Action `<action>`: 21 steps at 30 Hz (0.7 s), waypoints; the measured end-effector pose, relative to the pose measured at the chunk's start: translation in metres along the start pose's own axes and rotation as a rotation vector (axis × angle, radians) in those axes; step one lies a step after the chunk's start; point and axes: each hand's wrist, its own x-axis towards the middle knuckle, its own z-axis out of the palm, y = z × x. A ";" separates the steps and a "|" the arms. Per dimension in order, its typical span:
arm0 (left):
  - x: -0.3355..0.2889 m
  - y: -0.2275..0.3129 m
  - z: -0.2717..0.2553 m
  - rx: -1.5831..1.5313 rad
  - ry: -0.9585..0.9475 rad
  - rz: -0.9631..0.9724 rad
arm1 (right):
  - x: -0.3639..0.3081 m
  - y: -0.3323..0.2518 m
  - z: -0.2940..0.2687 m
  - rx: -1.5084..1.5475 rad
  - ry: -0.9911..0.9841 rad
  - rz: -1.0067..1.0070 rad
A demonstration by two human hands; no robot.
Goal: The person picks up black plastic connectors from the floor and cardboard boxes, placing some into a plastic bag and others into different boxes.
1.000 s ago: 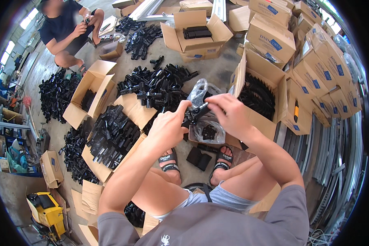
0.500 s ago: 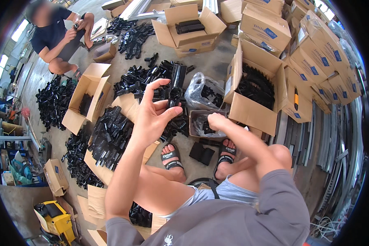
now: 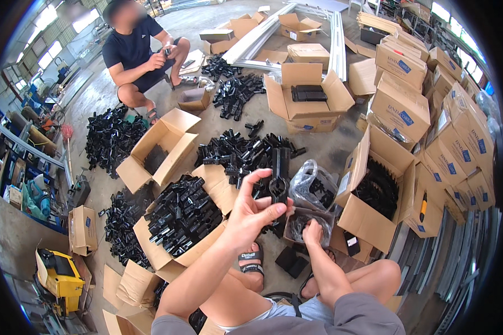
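Note:
My left hand (image 3: 250, 218) is raised in front of me, its thumb and fingers closed on a black plastic bracket (image 3: 280, 170). The bracket stands upright in the grip, a long body above a rounded, forked lower end. My right hand (image 3: 313, 230) is down in a small carton (image 3: 294, 233) lined with a clear plastic bag (image 3: 328, 219). Its fingers are curled together over dark small parts; whatever they pinch is hidden. Behind the bracket lies a loose pile of similar black parts (image 3: 229, 151).
Left of me, a carton (image 3: 198, 254) is heaped with black parts. An open carton (image 3: 369, 223) of black toothed pieces stands at right, beside stacked cartons (image 3: 450, 134) and metal strips (image 3: 419, 279). A clear bag (image 3: 304, 192) sits ahead. A co-worker (image 3: 137, 50) squats at far left.
My view has tilted up, so the scene sits lower and further right. The left hand still holds the bracket upright. My right hand remains at the small carton, its fingers now further inside.

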 end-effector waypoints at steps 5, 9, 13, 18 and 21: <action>0.007 -0.001 -0.003 -0.013 0.022 0.081 | -0.032 -0.136 -0.136 1.060 0.121 -0.163; 0.008 -0.004 -0.002 0.011 0.026 0.132 | -0.060 -0.204 -0.232 1.276 0.134 -0.467; 0.005 -0.006 0.006 0.062 0.005 0.188 | -0.069 -0.233 -0.263 1.203 0.158 -0.641; 0.001 -0.010 0.016 0.079 -0.011 0.228 | -0.076 -0.233 -0.268 1.153 0.190 -0.629; -0.002 -0.011 0.019 0.088 -0.008 0.232 | -0.080 -0.228 -0.265 1.179 0.193 -0.622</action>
